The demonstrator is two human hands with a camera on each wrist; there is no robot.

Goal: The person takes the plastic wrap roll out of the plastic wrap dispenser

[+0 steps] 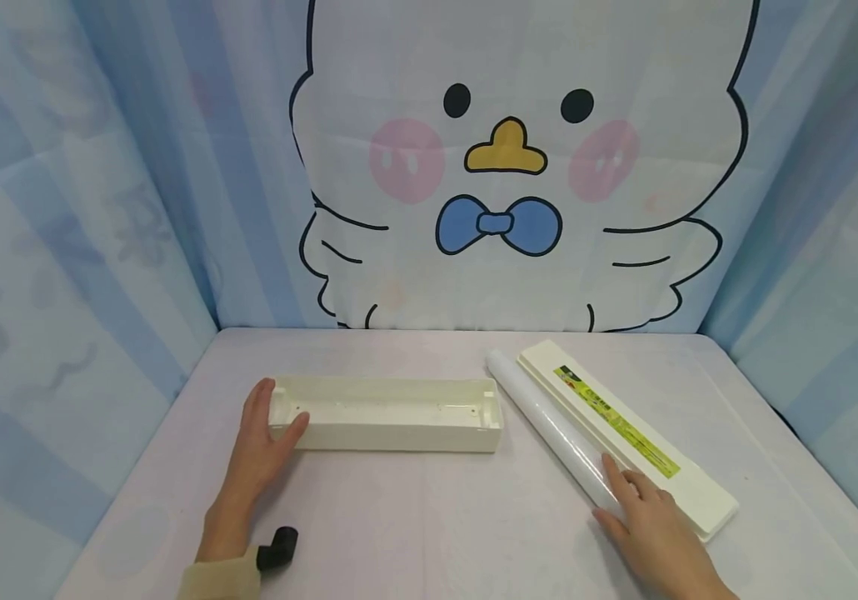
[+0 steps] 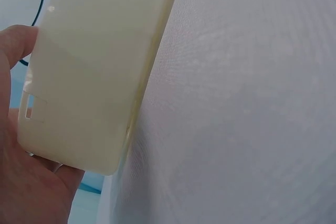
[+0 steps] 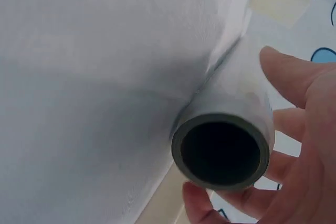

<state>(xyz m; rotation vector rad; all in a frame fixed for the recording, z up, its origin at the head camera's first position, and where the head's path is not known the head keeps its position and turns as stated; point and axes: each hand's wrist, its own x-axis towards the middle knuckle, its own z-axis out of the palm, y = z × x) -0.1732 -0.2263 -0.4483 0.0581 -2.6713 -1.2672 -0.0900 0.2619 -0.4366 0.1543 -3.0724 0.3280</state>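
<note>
A long cream open-topped plastic box [image 1: 387, 437] lies crosswise on the table. My left hand [image 1: 260, 454] grips its left end, thumb on the near wall and fingers at the far corner. In the left wrist view the box wall [image 2: 89, 72] has a small slot near its end. To the right, a white roll of plastic wrap [image 1: 549, 425] lies slanted beside a cream lid [image 1: 624, 433] with a yellow-green label. My right hand [image 1: 657, 529] is spread around the roll's near end. In the right wrist view, the roll's hollow dark core [image 3: 220, 150] faces the camera.
The table [image 1: 414, 525] has a pale cloth. Behind it hangs a curtain [image 1: 519, 275] with a cartoon chick, and more blue-white curtains close off both sides. A black device [image 1: 277, 548] is strapped at my left wrist, by the beige sleeve [image 1: 222, 579].
</note>
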